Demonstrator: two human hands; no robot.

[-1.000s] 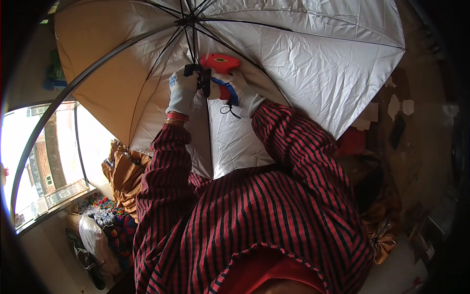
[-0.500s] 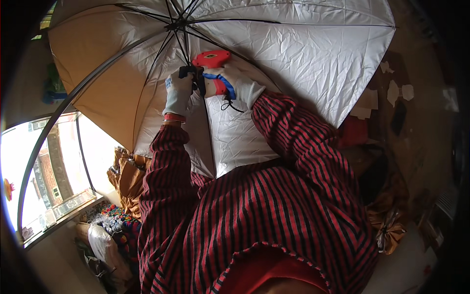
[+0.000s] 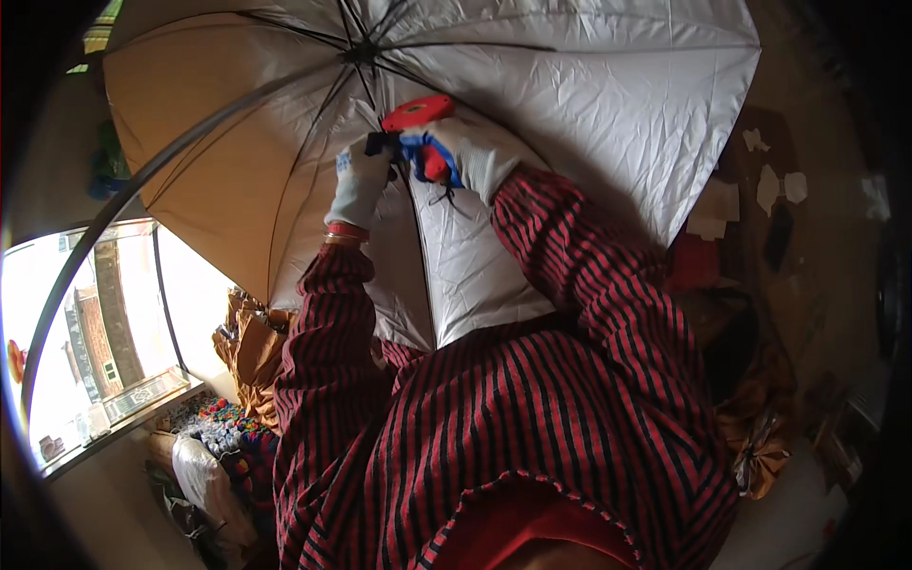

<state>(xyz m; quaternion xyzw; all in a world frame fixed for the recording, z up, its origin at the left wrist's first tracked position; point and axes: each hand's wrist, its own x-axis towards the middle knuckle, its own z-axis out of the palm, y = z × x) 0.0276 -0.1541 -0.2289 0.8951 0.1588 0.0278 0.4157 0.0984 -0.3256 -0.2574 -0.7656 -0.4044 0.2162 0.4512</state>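
Observation:
An open umbrella (image 3: 608,123) with a silver inside and black ribs spreads before me, its hub (image 3: 361,52) near the top. My right hand (image 3: 465,152), in a white glove with blue on it, is closed around a red gun-shaped hand tool (image 3: 418,112) with a dark cord loop hanging below. Close by on its left, my left hand (image 3: 359,180), also in a white glove, has its fingers closed at the tool's front, beside an umbrella rib. Something dark shows at those fingertips; what they pinch is hidden.
The curved umbrella shaft (image 3: 152,185) crosses the left side. A bright window (image 3: 95,332) lies beyond it. Crumpled brown paper (image 3: 255,347), a multicoloured knitted heap (image 3: 223,423) and a white plastic bag (image 3: 204,475) sit at lower left. More brown wrapping (image 3: 755,437) lies right.
The umbrella hub and both hands have shifted slightly right in view. My right hand and the red tool have tilted a little; both hands stay close together.

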